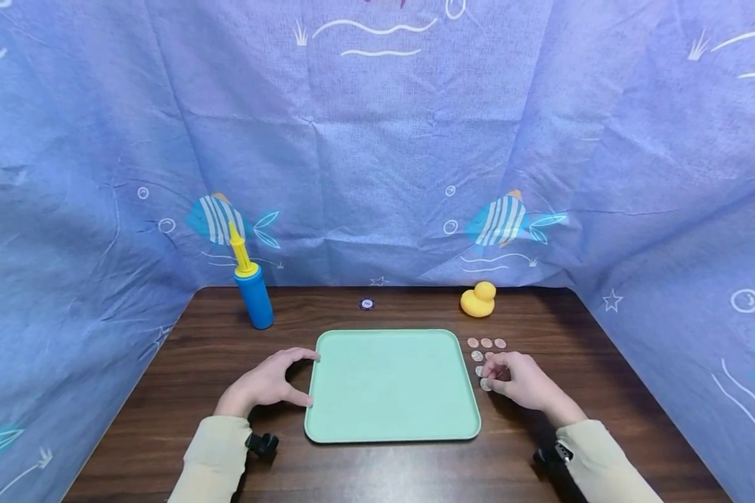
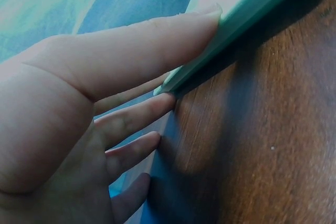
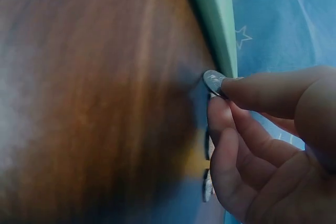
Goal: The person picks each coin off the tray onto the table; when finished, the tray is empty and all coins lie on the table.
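A pale green rectangular tray (image 1: 390, 384) lies flat on the table. My left hand (image 1: 270, 378) touches its left rim with thumb (image 2: 194, 35) and index fingertip, the other fingers loosely extended underneath. Right of the tray, several coins lie in short rows, copper-coloured coins (image 1: 486, 343) at the back and silver coins (image 1: 477, 356) in front. With thumb and curled fingers my right hand (image 1: 521, 381) pinches the nearest silver coin (image 3: 212, 82) at its edge, low at the table surface. Part of the coin group is hidden behind that hand.
A yellow rubber duck (image 1: 478, 300) sits behind the coins. At the back left stands a blue and yellow hand pump (image 1: 256, 297). A dark poker chip (image 1: 367, 304) lies behind the tray. A blue fish-patterned cloth (image 1: 377, 161) hangs around the brown wooden table (image 1: 377, 475).
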Tool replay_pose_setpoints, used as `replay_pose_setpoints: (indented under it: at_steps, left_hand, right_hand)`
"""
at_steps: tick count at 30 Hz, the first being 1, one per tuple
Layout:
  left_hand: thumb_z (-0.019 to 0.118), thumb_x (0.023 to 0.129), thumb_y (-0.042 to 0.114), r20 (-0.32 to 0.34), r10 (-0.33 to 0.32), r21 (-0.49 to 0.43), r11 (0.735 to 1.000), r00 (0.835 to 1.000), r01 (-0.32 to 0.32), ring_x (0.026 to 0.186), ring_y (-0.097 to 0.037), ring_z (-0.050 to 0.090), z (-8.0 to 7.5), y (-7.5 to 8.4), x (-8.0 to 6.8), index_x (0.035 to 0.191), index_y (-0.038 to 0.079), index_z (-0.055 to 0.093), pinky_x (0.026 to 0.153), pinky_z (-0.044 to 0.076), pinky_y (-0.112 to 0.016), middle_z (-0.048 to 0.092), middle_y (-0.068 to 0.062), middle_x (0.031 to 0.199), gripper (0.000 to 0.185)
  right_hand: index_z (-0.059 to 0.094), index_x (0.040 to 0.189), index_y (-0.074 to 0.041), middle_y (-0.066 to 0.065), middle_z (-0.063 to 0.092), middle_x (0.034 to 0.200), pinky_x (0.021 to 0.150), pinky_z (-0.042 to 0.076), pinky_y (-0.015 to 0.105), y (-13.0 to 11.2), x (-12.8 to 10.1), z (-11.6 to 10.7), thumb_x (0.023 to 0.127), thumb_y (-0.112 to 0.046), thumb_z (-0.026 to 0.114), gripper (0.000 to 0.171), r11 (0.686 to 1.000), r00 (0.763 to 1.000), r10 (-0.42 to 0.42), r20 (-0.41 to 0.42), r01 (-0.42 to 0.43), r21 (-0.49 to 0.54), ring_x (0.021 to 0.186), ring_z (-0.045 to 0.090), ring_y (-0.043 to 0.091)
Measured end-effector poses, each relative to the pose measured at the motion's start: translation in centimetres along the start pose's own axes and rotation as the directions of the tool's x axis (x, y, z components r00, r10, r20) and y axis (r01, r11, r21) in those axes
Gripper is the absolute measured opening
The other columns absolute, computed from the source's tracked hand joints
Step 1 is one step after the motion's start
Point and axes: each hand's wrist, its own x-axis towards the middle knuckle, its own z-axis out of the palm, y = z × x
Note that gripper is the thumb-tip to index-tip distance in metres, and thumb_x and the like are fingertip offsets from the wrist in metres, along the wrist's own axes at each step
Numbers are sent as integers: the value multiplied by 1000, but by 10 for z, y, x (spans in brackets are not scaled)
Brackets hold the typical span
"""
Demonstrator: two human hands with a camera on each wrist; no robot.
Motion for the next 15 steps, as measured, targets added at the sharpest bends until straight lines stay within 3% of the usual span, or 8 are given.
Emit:
replay_pose_setpoints:
  at_steps: [7,15]
  left_hand:
    - [95,78,36,-7,0,1,1000,1000,0,148,-42,40,0,-3,2,149,16,58,116,36,-66,49,-14,158,82]
    - [95,78,35,-9,-8,-5,1000,1000,8,148,-42,39,0,-2,1,148,16,58,116,36,-67,49,-14,158,82]
  right_hand:
    - [69,82,-22,-19,64,76,69,50,26,4,-2,3,83,-3,84,23,995,998,63,28,-61,-85,73,58,-4]
    - [71,83,-18,-16,66,77,67,52,26,2,-4,5,83,-5,85,19,995,998,61,27,-58,-80,72,59,-2]
